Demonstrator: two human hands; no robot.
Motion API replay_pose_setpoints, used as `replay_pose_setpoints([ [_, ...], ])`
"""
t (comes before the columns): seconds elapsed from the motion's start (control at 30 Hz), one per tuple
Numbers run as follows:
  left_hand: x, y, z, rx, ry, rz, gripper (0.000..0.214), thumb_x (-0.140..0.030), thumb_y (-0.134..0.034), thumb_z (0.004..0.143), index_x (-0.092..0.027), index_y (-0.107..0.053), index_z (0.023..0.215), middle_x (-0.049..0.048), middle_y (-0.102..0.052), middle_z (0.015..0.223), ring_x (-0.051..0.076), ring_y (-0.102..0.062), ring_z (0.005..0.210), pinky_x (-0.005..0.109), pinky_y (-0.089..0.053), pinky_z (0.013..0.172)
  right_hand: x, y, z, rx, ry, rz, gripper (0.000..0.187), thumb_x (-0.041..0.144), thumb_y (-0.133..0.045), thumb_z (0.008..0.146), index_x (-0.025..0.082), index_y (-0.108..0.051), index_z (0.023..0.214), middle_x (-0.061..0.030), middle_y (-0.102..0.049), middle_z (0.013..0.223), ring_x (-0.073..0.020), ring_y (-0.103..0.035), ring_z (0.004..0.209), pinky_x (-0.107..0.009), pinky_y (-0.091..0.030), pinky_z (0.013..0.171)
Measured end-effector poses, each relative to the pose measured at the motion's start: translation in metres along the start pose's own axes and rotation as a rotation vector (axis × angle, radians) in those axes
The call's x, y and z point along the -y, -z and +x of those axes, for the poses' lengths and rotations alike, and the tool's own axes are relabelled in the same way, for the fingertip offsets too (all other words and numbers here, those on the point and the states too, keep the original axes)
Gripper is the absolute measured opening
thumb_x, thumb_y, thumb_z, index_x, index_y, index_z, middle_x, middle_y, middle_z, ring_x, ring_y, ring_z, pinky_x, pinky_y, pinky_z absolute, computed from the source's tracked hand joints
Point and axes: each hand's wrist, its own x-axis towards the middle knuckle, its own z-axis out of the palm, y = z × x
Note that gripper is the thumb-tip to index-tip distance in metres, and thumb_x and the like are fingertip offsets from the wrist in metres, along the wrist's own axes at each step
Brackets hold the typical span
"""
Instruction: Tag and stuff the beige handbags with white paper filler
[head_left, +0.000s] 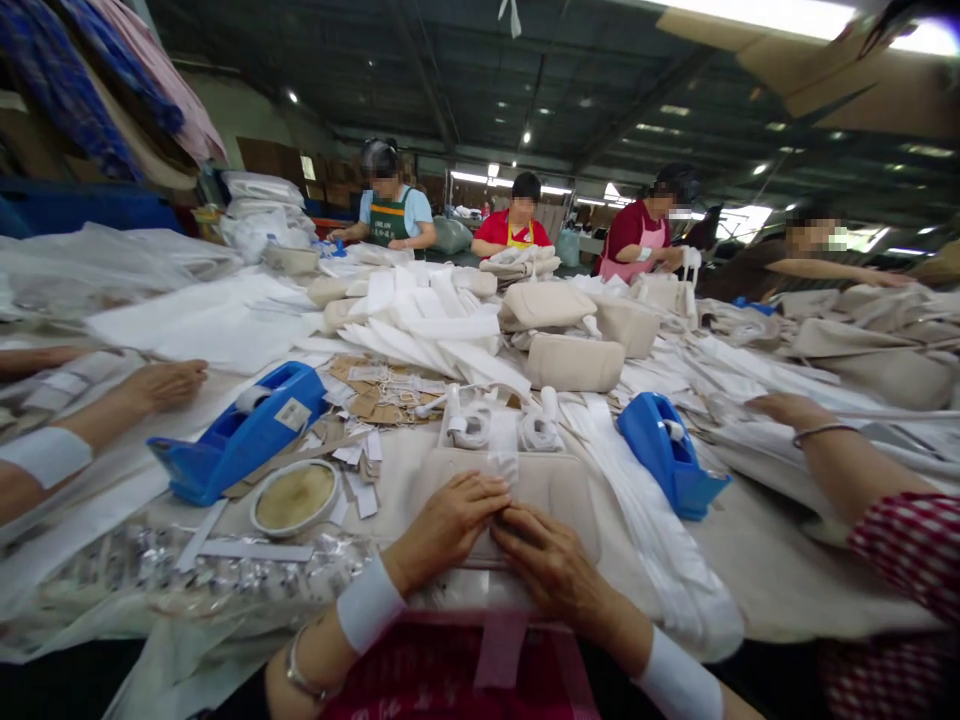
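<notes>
Tape dispenser (240,430) in blue plastic lies angled on the table (757,590) to your left, with a co-worker's hand (161,385) beyond it and a round dish (294,497) holding a tan pad just to its right. Next comes a heap of cardboard tags (375,395), then coiled white straps (469,428). Your left hand (442,525) and right hand (551,560) are together, fingers (480,500) meeting and clamped on a beige padded pouch (555,485) lying on the table directly before you. Farther right sit a second blue tape dispenser (670,455) and another co-worker's hand (791,408).
</notes>
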Motion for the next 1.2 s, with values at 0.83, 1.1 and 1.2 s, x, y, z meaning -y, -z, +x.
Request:
replay_pose_setpoints([
  [0.83, 0.006, -0.001, -0.007, 0.068, -0.036, 0.097, 0.035, -0.031, -0.060, 0.090, -0.027, -0.061, 0.125, 0.0053, -0.052, 0.143, 0.021, -0.042, 0.137, 0.043, -0.028, 0.118, 0.104, -0.002, -0.032, -0.285, 0.094, -0.088, 0.029, 0.010, -0.040, 0.096, 0.014, -0.066, 0.086, -0.0058, -0.066, 0.067, -0.0162, -0.063, 0.066, -0.028, -0.050, 0.059],
  [1.1, 0.003, 0.000, -0.007, 0.092, -0.019, 0.107, 0.035, -0.032, -0.056, 0.093, -0.027, -0.059, 0.127, 0.0057, -0.052, 0.143, 0.023, -0.042, 0.136, 0.046, -0.030, 0.116, 0.084, 0.027, -0.007, -0.344, -0.117, 0.148, 0.028, 0.015, -0.041, 0.097, 0.020, -0.066, 0.088, -0.0039, -0.064, 0.071, -0.0149, -0.059, 0.065, -0.027, -0.046, 0.058],
  [1.2, 0.003, -0.001, -0.007, 0.079, -0.011, 0.105, 0.037, -0.026, -0.055, 0.092, -0.027, -0.057, 0.129, 0.0052, -0.053, 0.142, 0.023, -0.043, 0.136, 0.046, -0.030, 0.117, 0.050, 0.039, 0.025, -0.376, -0.324, 0.227, 0.019, 0.015, -0.053, 0.092, 0.022, -0.067, 0.081, -0.0021, -0.064, 0.076, -0.0148, -0.060, 0.070, -0.026, -0.047, 0.063],
])
